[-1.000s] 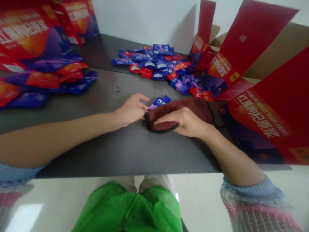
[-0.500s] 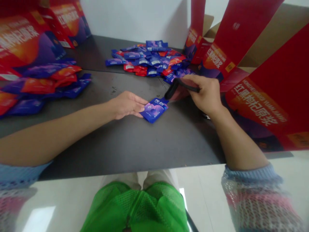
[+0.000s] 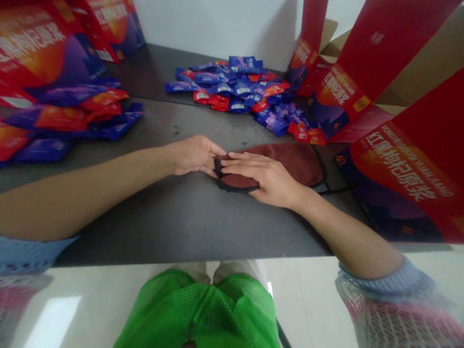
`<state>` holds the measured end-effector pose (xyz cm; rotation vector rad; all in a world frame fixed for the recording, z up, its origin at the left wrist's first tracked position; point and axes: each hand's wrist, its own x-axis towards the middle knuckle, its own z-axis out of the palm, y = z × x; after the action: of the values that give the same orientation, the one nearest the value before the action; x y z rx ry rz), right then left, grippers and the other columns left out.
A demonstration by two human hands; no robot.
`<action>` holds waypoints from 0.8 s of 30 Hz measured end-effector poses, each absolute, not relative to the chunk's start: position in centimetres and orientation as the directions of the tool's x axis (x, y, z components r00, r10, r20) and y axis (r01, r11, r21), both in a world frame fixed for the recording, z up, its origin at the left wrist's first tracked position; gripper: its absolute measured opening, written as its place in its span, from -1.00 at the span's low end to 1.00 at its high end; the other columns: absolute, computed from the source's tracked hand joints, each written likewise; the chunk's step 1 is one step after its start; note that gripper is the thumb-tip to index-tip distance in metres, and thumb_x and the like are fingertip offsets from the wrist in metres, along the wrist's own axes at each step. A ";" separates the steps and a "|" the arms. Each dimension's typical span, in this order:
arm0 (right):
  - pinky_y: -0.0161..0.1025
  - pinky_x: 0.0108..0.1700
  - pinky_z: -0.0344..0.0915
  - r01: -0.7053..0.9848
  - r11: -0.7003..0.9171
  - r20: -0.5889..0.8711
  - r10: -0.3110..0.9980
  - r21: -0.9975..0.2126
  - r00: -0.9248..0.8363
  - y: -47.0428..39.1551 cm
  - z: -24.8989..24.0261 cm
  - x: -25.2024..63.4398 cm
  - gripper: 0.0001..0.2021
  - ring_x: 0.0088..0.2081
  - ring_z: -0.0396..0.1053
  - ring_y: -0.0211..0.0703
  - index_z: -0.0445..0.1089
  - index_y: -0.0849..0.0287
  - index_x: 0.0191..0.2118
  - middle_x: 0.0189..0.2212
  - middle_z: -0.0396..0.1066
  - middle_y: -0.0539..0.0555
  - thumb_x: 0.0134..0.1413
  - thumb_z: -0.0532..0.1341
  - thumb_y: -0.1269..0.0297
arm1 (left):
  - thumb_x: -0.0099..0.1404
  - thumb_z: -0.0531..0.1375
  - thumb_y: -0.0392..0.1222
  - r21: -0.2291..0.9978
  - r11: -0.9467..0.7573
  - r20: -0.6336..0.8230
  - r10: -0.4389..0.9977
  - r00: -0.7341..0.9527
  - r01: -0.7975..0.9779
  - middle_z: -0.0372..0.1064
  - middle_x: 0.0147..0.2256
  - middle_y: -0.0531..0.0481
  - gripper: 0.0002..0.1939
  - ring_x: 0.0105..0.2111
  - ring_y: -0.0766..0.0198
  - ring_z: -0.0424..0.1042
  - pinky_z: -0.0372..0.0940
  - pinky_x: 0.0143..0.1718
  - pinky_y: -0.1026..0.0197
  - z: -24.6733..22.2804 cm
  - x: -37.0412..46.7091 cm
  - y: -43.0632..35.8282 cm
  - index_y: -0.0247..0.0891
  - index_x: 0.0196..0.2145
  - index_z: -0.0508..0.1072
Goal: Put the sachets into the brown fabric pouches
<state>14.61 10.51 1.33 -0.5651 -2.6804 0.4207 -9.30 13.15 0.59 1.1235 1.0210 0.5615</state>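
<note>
Your right hand [image 3: 273, 181] is down from its raised pose of half a second ago, laying the maroon cloth [image 3: 300, 162] flat on the gray table [image 3: 188, 217], as the head view shows. Its fingers stretch straight across; the thumb's grip cannot be told. Your left hand [image 3: 195, 154] meets the black edge, fingers narrow, any pinch hidden. The blue packet is out of sight, probably underneath. You appear mid-wipe or pressing; continuing likely calls for a steady left hand.
</note>
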 end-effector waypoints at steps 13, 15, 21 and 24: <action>-0.12 -0.25 0.35 0.832 0.549 0.178 0.814 0.074 -0.553 13.9 3.3 18.5 -0.62 -0.11 0.58 0.15 0.53 0.00 0.13 -0.09 0.64 0.14 0.29 0.18 0.09 | 0.01 0.49 -0.35 0.942 0.322 -0.335 0.865 0.373 0.098 0.64 -0.18 -0.21 -0.63 -0.25 0.07 0.62 0.52 -0.15 0.05 0.1 -9.4 12.7 -0.34 -0.16 0.68; -0.11 -0.27 0.34 0.840 0.533 0.221 0.811 0.101 -0.542 14.0 3.4 18.6 -0.63 -0.13 0.59 0.15 0.53 0.03 0.12 -0.09 0.65 0.15 0.30 0.16 0.11 | 0.00 0.49 -0.37 0.940 0.331 -0.339 0.870 0.358 0.086 0.65 -0.18 -0.20 -0.64 -0.25 0.09 0.62 0.52 -0.16 0.07 0.1 -9.4 12.7 -0.34 -0.17 0.68; -0.06 -0.03 0.45 0.783 0.618 0.252 0.770 -0.066 -0.587 12.9 2.5 17.4 -0.47 0.09 0.53 0.14 0.43 0.04 0.25 0.13 0.54 0.09 0.16 0.17 0.42 | -0.02 0.48 -0.40 0.919 0.391 -0.369 0.803 0.468 0.054 0.65 -0.21 -0.23 -0.69 -0.20 0.06 0.63 0.52 -0.09 0.03 0.5 -9.7 13.8 -0.38 -0.25 0.69; -0.08 0.15 0.41 0.644 0.739 0.218 0.674 -0.199 -0.706 12.3 1.6 16.5 -0.43 0.25 0.40 0.02 0.44 0.08 0.24 0.24 0.44 0.08 0.12 0.14 0.52 | 0.00 0.47 -0.43 0.921 0.387 -0.365 0.808 0.462 0.051 0.64 -0.26 -0.23 -0.72 -0.24 0.06 0.63 0.51 -0.05 -0.03 0.5 -10.0 13.9 -0.40 -0.26 0.67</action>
<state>16.52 12.27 1.60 -1.0331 -2.6647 0.1554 -9.96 13.87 0.49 1.0761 0.9863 0.5972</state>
